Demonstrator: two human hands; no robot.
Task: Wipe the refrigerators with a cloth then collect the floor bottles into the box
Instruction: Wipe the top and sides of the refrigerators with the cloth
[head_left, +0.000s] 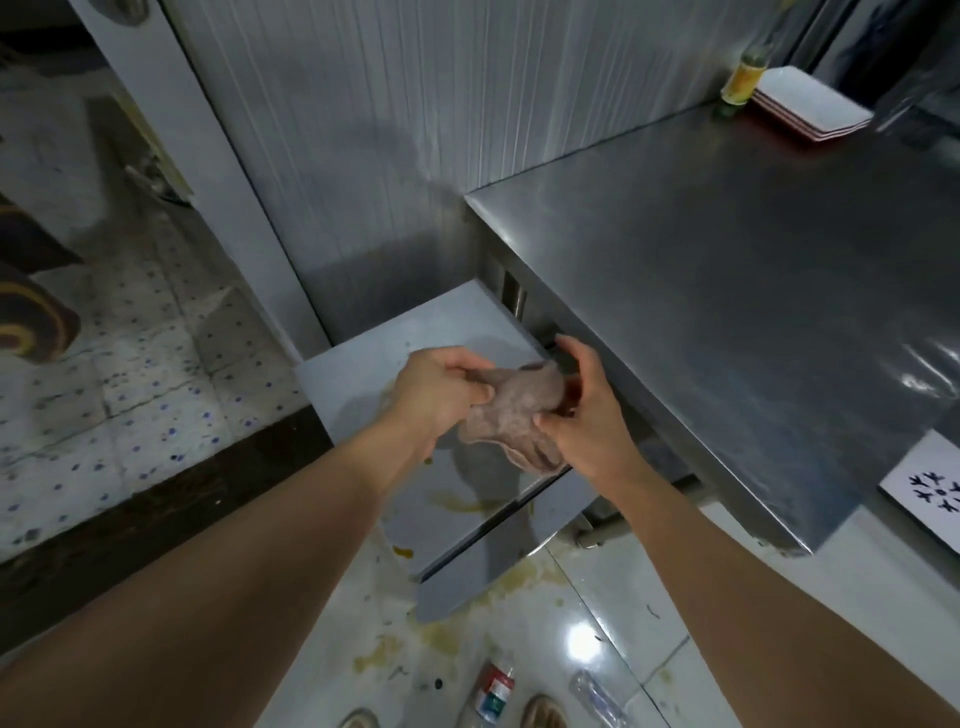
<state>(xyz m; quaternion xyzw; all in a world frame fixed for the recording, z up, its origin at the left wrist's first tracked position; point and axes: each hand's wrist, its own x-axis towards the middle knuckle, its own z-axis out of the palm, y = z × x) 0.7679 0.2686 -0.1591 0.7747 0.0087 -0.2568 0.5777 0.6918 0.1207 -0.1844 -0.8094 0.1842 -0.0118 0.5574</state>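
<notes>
Both hands hold a crumpled brownish cloth (514, 410) in the air just in front of the stainless-steel refrigerator (727, 291), near its front left corner. The left hand (441, 395) pinches the cloth's left edge with curled fingers and thumb; the right hand (582, 410) grips the cloth's right side, its fingers bent around the fabric and lying close to the refrigerator's front edge, though whether they touch the metal cannot be told. The cloth's loose lower part hangs below the two hands. The refrigerator's top surface is bare steel with bright reflections; at its far corner stand a bottle with yellow contents (745, 75) and, just beside it, a stack of white rectangular trays (810, 104). Below the hands, to the left of the refrigerator, sits a low grey step (374, 364) with yellowish stains. On the tiled floor (597, 623) in front of the refrigerator lie two bottles: one with a red, white and blue label (491, 691) and, to its right, a clear plastic bottle (597, 696). The floor there is also spattered with yellowish marks.
</notes>
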